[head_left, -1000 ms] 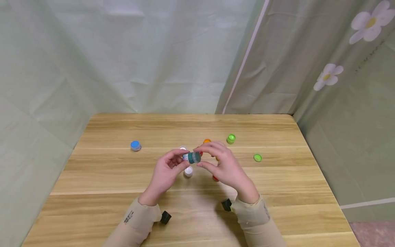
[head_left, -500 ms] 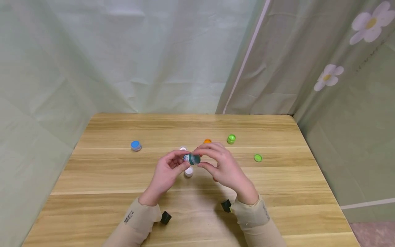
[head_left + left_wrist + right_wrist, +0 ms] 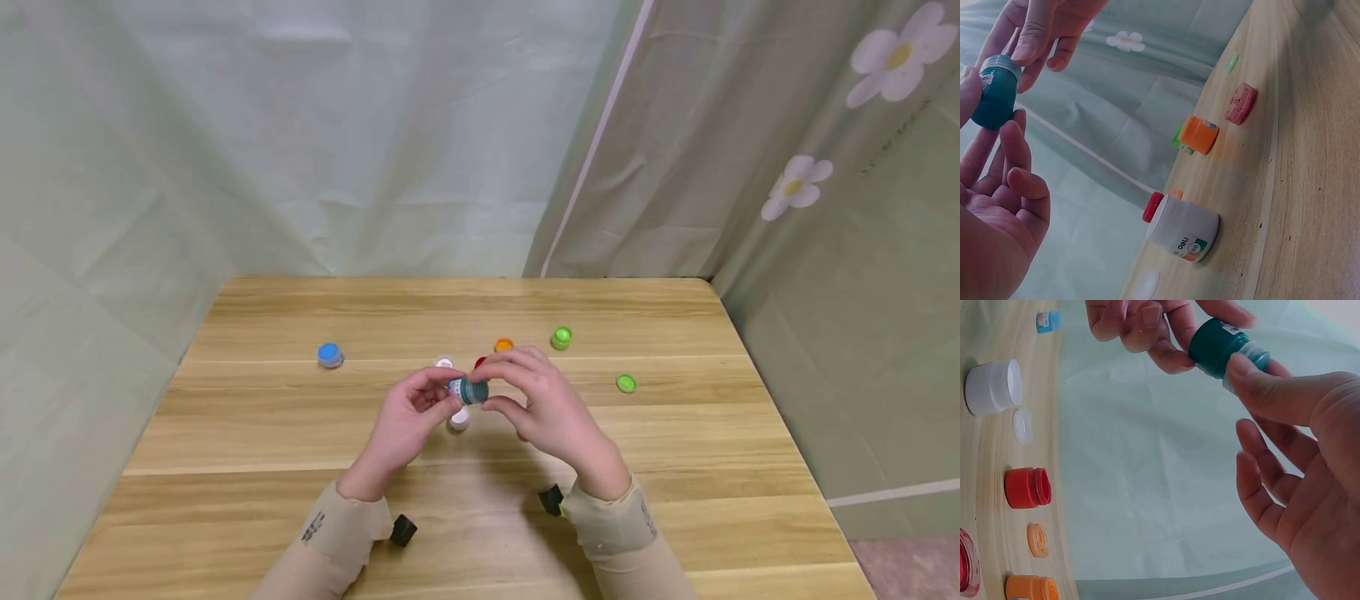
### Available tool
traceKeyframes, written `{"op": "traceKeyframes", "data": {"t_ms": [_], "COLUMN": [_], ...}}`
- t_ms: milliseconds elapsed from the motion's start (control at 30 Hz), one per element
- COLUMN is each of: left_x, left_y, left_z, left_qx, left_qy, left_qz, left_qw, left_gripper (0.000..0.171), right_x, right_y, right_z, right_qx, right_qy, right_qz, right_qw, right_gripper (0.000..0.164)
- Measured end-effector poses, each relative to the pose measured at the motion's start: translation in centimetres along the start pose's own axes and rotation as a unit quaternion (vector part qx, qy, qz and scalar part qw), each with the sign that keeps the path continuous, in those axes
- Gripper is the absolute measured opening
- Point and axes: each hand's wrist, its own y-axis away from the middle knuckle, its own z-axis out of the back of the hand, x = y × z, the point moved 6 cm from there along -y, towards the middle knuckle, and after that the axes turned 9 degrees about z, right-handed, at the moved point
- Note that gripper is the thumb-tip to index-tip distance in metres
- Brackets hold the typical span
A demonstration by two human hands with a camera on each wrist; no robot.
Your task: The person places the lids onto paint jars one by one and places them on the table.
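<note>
A small jar of teal paint (image 3: 468,391) is held tilted on its side above the table, between both hands. My left hand (image 3: 402,421) pinches the jar's body with thumb and fingers; its remaining fingers curl loosely in the left wrist view. From the other end, my right hand (image 3: 551,404) grips the clear lid (image 3: 1255,357), its thumb lying across it in the right wrist view. The lid sits on the jar's mouth. Just below the jar in the head view stands a white paint jar (image 3: 458,417).
Open red (image 3: 1020,487) and orange (image 3: 1025,587) jars stand near loose white (image 3: 1023,426) and orange (image 3: 1037,540) lids. A red lid (image 3: 1241,103) lies nearby. A green jar (image 3: 562,337) and green lid (image 3: 626,383) are right; a blue-lidded jar (image 3: 330,355) is left.
The teal jar has tipped slightly between the hands, and my right fingers have shifted a little around its lid. Both arms stay nearly in place.
</note>
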Motion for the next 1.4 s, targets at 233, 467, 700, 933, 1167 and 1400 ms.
{"op": "traceKeyframes", "data": {"t_ms": [233, 467, 700, 933, 1167, 1400], "left_x": [0.2, 0.1, 0.2, 0.1, -0.1, 0.1], "left_y": [0.0, 0.0, 0.0, -0.1, 0.0, 0.0], "left_z": [-0.1, -0.1, 0.1, 0.0, -0.3, -0.3], "left_qx": [0.012, 0.017, 0.009, 0.008, 0.025, 0.018], "left_qy": [0.013, 0.015, -0.001, -0.011, -0.01, -0.008], "left_qz": [0.005, 0.003, 0.004, -0.003, -0.016, -0.004], "left_qw": [0.9998, 0.9997, 1.0, 0.9999, 0.9995, 0.9998], "left_gripper": [0.031, 0.032, 0.032, 0.034, 0.033, 0.033], "right_x": [0.3, 0.3, 0.1, -0.2, -0.6, -1.1], "right_y": [-0.1, 0.0, 0.0, 0.1, 0.3, 0.6], "right_z": [0.0, -0.1, -0.1, -0.2, -0.7, -0.6], "right_qx": [-0.002, 0.008, 0.009, 0.007, 0.019, 0.031], "right_qy": [0.008, 0.024, 0.025, 0.025, 0.068, 0.067], "right_qz": [0.015, 0.004, -0.013, -0.041, -0.095, -0.158], "right_qw": [1.0, 1.0, 1.0, 0.999, 0.993, 0.985], "right_gripper": [0.039, 0.04, 0.039, 0.034, 0.025, 0.031]}}
